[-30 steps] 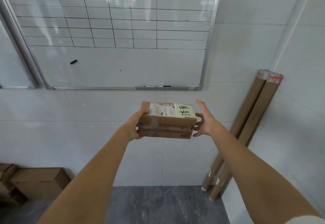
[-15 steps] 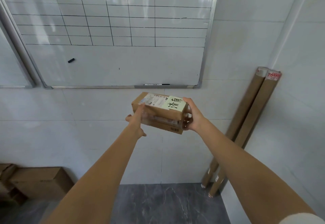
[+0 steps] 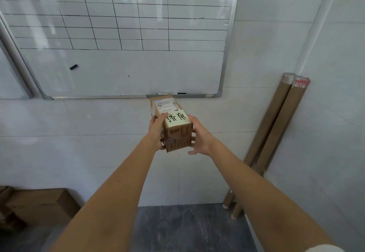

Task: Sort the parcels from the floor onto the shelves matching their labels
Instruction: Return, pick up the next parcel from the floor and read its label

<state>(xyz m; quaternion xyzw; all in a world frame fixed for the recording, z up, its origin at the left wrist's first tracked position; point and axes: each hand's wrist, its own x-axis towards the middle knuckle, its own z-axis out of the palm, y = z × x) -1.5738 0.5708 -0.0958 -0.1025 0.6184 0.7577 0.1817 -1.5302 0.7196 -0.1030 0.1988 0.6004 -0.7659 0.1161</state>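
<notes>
A small brown cardboard parcel (image 3: 177,133) is held out in front of me at chest height, its short end toward me. On its top are a white shipping label and a pale yellow note with two handwritten black characters. My left hand (image 3: 157,131) grips its left side, thumb on the top edge. My right hand (image 3: 199,135) holds the right side with fingers curled under it. No shelf is in view.
A gridded whiteboard (image 3: 122,34) hangs on the white tiled wall ahead. Two tall cardboard tubes (image 3: 276,133) lean in the right corner. Cardboard boxes (image 3: 39,206) lie on the dark floor at the lower left.
Both hands have turned the parcel from lying crosswise to pointing away from me, its short end now facing me. The view has drifted slightly.
</notes>
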